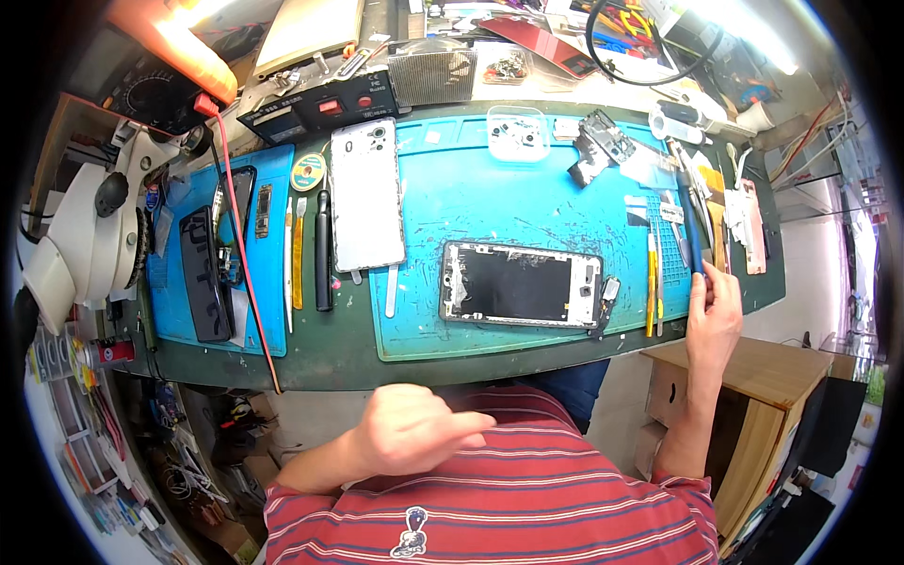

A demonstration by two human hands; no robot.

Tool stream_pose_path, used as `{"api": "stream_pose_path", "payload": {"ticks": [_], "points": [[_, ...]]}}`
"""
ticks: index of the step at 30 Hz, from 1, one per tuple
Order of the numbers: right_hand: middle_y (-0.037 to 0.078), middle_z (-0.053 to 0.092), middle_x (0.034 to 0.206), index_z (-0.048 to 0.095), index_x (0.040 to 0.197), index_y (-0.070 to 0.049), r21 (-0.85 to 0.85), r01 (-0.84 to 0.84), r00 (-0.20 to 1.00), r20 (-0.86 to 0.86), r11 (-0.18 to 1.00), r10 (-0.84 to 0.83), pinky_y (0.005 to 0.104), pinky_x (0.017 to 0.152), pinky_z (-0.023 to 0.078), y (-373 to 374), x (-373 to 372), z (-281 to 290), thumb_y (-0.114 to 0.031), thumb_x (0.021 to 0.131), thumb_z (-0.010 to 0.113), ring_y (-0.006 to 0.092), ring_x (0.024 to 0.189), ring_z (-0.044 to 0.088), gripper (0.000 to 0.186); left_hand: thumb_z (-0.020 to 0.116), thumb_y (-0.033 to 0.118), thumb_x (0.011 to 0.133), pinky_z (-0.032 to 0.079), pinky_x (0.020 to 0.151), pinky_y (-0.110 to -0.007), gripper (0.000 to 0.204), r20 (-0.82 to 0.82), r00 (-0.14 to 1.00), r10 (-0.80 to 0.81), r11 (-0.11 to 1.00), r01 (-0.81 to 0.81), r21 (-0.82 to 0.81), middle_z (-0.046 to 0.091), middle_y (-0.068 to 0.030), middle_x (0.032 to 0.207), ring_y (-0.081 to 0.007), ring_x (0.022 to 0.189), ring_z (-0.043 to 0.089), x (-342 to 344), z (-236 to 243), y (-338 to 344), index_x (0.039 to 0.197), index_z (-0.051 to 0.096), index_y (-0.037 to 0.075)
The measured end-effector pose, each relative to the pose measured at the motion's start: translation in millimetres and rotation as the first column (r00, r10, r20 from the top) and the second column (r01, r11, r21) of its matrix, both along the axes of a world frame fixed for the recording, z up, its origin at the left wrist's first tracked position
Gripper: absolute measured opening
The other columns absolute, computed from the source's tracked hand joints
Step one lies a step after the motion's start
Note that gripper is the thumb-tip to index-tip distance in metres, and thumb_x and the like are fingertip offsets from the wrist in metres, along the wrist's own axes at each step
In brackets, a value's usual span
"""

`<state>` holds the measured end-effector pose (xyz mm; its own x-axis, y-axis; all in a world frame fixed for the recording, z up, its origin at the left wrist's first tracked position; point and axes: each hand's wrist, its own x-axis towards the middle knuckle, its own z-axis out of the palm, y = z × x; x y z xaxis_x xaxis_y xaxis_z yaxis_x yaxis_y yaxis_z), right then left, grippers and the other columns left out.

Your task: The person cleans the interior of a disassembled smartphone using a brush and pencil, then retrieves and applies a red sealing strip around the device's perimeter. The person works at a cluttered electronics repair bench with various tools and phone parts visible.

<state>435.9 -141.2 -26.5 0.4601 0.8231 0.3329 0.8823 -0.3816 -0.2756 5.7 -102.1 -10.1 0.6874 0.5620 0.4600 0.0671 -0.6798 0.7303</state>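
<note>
My left hand [419,428] is held over my lap below the bench edge, fingers curled and index finger fairly straight; whatever may be under the fingers is hidden. My right hand [711,315] has its fingers closed on a long dark-blue tool [696,235] at the mat's right side, beside yellow-handled tools [651,287] and tweezers. An opened phone [513,282] with a black panel and a small attached part lies on the blue mat [424,344]. A white phone housing [363,198] lies to its upper left. A clear tray of small parts [518,132] sits at the back.
A white microscope [80,226] stands at the left, near a second mat [174,330] with dark phone parts [202,273] and a red cable. Black instruments [311,108] line the back, with dark loose parts [603,141] before them. A wooden cabinet [753,372] is at lower right.
</note>
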Motion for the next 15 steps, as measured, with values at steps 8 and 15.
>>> {"api": "stream_pose_path", "payload": {"ticks": [8, 15], "points": [[0.011, 0.068, 0.102, 0.068, 0.131, -0.001, 0.145, -0.09, 0.912, -0.386, 0.985, 0.14, 0.0347, 0.079, 0.051, -6, -10, 37, -0.014, 0.108, 0.06, 0.0219, 0.09, 0.064, 0.027, 0.077, 0.011, 0.079, 0.047, 0.082, -0.033, 0.05, -0.207, 0.848, 0.487, 0.839, -0.39, 0.379, 0.065, 0.0002, 0.099, -0.018, 0.085, 0.062, 30, -12, 9, 0.13, 0.076, 0.008], [0.007, 0.064, 0.087, 0.076, 0.132, -0.009, 0.043, -0.744, 0.59, -0.427, 0.667, 0.686, 0.0334, 0.061, 0.048, 31, -91, 61, -0.002, 0.088, 0.081, 0.0196, 0.069, 0.06, 0.045, 0.076, 0.007, 0.071, 0.055, 0.066, -0.032, 0.045, 0.126, 0.973, 0.194, 0.944, -0.22, 0.247, 0.067, -0.0035, 0.097, -0.0187, 0.079, 0.065, 24, -24, 8, 0.115, 0.081, 0.002]]}}
